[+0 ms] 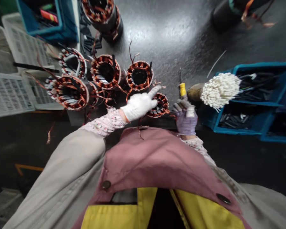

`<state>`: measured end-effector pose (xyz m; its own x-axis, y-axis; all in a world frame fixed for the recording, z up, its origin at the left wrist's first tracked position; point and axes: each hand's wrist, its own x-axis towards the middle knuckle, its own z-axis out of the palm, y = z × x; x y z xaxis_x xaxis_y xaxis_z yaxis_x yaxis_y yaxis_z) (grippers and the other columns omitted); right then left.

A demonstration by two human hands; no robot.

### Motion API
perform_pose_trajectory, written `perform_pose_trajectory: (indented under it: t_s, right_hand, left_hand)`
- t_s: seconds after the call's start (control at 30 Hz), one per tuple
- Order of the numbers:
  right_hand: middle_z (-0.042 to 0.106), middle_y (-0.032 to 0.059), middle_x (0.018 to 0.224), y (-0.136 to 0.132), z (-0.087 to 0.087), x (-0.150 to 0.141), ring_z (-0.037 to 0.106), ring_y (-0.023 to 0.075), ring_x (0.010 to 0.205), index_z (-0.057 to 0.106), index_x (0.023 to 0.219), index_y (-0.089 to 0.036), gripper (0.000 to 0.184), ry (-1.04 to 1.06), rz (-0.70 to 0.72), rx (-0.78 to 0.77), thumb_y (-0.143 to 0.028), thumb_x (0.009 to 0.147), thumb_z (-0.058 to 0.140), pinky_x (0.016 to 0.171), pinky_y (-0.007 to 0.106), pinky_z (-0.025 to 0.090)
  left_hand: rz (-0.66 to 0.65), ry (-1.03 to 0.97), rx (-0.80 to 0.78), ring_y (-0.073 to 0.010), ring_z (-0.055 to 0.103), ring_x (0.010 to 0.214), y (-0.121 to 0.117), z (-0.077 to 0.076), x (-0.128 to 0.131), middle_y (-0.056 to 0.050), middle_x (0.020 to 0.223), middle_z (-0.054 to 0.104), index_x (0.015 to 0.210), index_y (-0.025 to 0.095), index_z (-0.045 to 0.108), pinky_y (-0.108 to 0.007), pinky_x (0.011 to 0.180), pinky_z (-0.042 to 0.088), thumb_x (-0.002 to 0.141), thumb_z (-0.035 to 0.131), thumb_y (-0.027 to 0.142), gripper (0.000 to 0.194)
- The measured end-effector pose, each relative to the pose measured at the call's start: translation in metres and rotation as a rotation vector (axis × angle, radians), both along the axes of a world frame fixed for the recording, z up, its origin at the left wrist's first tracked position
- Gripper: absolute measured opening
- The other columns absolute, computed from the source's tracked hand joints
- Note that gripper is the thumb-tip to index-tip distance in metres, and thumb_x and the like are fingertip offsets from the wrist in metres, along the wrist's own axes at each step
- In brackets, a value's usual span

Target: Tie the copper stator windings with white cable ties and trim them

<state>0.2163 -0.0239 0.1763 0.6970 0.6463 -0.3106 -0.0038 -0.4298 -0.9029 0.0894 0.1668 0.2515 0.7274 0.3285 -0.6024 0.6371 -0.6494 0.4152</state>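
My left hand (pixel 139 105), in a white glove, rests on a small copper-wound stator (pixel 160 105) right in front of me, with its forefinger stretched out over the rim. My right hand (pixel 186 116), in a purple glove, is closed round a yellow-handled tool (pixel 182 90) whose thin metal tip points away from me, just right of that stator. Several more wound stators (pixel 139 75) stand in a group behind and to the left.
A bundle of white sticks (pixel 219 89) lies on blue bins (pixel 252 105) at the right. White slotted crates (pixel 11 92) and a blue bin (pixel 50 19) sit at the left. Two larger stators (pixel 102 16) stand at the back on the dark table.
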Motion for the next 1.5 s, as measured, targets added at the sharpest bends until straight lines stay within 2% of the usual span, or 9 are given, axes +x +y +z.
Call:
perform_pose_trajectory:
  t_s: [0.17,0.3,0.43,0.6,0.8,1.07,1.17,1.37,1.5]
  right_hand:
    - [0.058,0.0162,0.136,0.060,-0.002,-0.002,0.062,0.0203,0.119,0.049,0.135,-0.016,0.066,0.150,0.065,0.022,-0.049,0.097,0.006,0.098,0.041,0.052]
    - [0.063,0.0094,0.130,0.108,-0.007,-0.010,0.056,0.0222,0.127,0.056,0.131,-0.018,0.055,0.035,0.283,-0.033,-0.054,0.093,0.037,0.113,0.043,0.040]
    - [0.061,0.0089,0.133,0.091,0.010,-0.004,0.055,0.0216,0.128,0.048,0.140,-0.018,0.057,-0.145,0.304,-0.031,-0.048,0.097,0.026,0.112,0.044,0.042]
    - [0.059,0.0142,0.136,0.021,0.040,-0.005,0.051,0.0277,0.131,0.051,0.138,-0.018,0.052,-0.698,0.641,0.046,-0.044,0.093,0.045,0.113,0.048,0.039]
    - [0.073,0.0138,0.096,0.052,0.025,-0.038,0.063,0.0286,0.105,0.072,0.103,-0.011,0.026,-0.871,1.163,-0.470,-0.021,0.083,0.060,0.115,0.051,0.029]
    - [0.072,0.0054,0.083,0.067,0.096,0.002,0.066,0.0243,0.077,0.074,0.096,-0.021,0.041,-0.523,0.878,-0.280,-0.056,0.078,0.067,0.073,0.037,0.052]
    - [0.072,0.0082,0.089,0.102,0.103,-0.003,0.066,0.0278,0.091,0.073,0.097,-0.019,0.043,-0.735,0.858,-0.175,-0.057,0.077,0.067,0.089,0.044,0.050]
    - [0.068,0.0036,0.078,0.197,0.036,-0.011,0.064,0.0227,0.092,0.068,0.085,-0.016,0.033,-1.096,1.217,-0.139,-0.047,0.074,0.071,0.113,0.055,0.031]
    - [0.070,0.0058,0.093,0.192,0.035,-0.007,0.063,0.0262,0.107,0.066,0.096,-0.014,0.033,-1.092,1.222,0.026,-0.043,0.080,0.068,0.111,0.056,0.034]
  left_hand:
    - [-0.288,0.025,0.066,-0.0262,0.066,0.101,-0.005,-0.022,0.016,-0.011,0.144,0.050,0.127,0.027,0.061,-0.034,0.079,0.048,0.098,0.037,0.025,0.038]
    - [-0.219,0.116,0.094,-0.0274,0.067,0.098,-0.004,-0.033,0.023,-0.017,0.121,0.065,0.124,0.016,0.063,-0.034,0.078,0.048,0.097,0.036,0.016,0.038]
    - [-0.153,-0.084,0.047,-0.0234,0.068,0.100,0.001,-0.035,0.012,-0.012,0.129,0.063,0.120,0.019,0.065,-0.029,0.078,0.049,0.098,0.044,0.025,0.031]
    - [0.309,-0.683,0.009,-0.0146,0.066,0.103,-0.015,-0.023,-0.038,-0.007,0.116,0.070,0.099,0.016,0.068,-0.024,0.091,0.049,0.094,0.053,0.022,0.016]
    - [0.608,-0.949,-0.086,-0.0138,0.069,0.089,-0.050,-0.009,-0.078,-0.005,0.097,0.074,0.085,0.016,0.068,-0.026,0.084,0.055,0.087,0.061,0.020,0.008]
    - [1.089,-0.747,-0.311,-0.0071,0.056,0.057,-0.053,-0.027,-0.119,-0.002,0.085,0.071,0.092,0.015,0.070,-0.018,0.051,0.048,0.084,0.062,0.031,0.020]
    - [1.001,-0.703,-0.317,-0.0084,0.057,0.062,-0.054,-0.037,-0.119,-0.002,0.083,0.070,0.090,0.015,0.069,-0.019,0.057,0.050,0.084,0.061,0.029,0.017]
    - [0.577,-0.646,-0.185,-0.0148,0.066,0.087,-0.052,-0.059,-0.099,-0.006,0.094,0.072,0.092,0.014,0.070,-0.027,0.087,0.053,0.088,0.062,0.025,0.014]
    - [0.328,-0.514,-0.124,-0.0204,0.067,0.103,-0.049,-0.072,-0.075,-0.010,0.109,0.072,0.104,0.014,0.070,-0.032,0.094,0.052,0.092,0.058,0.027,0.022]
